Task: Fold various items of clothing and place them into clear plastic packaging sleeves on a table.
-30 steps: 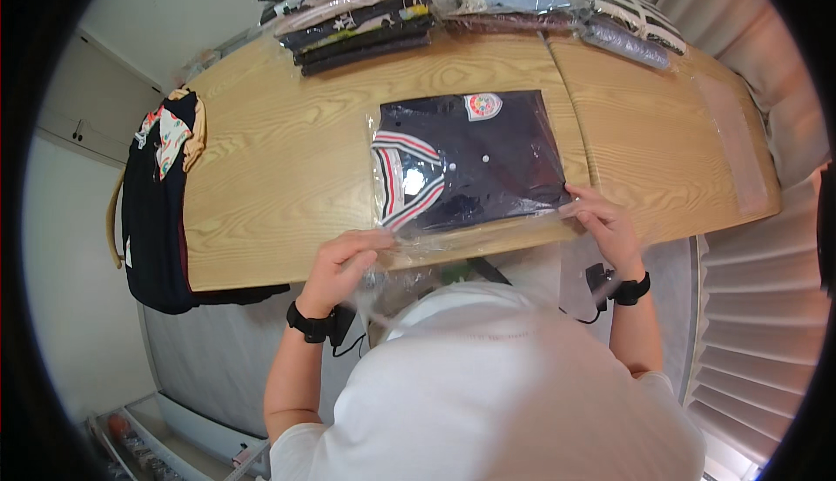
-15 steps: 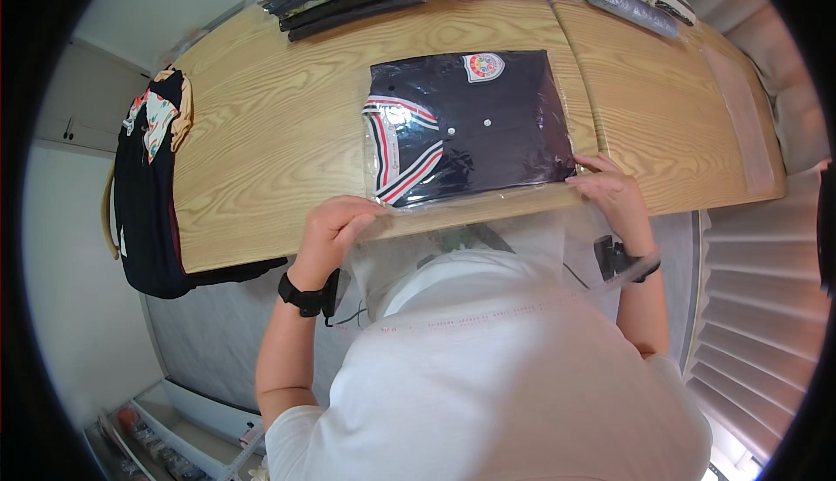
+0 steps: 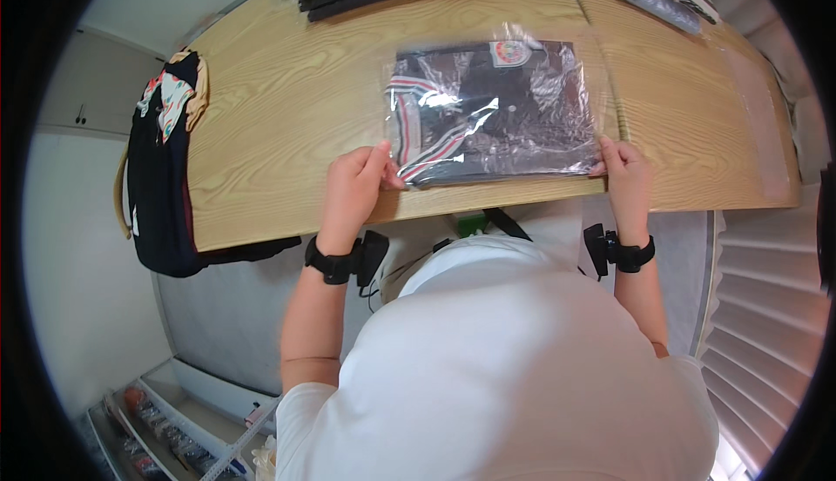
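Can read no lettering. Can see a shield-shaped badge (image 3: pixel 511 53) on the bagged dark shirt (image 3: pixel 533 124), upper centre of the frame, blurred.

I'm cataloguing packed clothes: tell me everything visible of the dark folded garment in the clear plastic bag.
The dark fabric garment is folded into a rough rectangle inside a shiny, wrinkled clear plastic bag. White, red and dark striped bands form a V at its left; a pale badge with a multicoloured centre sits near its far edge. The bare left hand and bare right hand hold the bag's near corners over the light wooden table. Glare veils parts.
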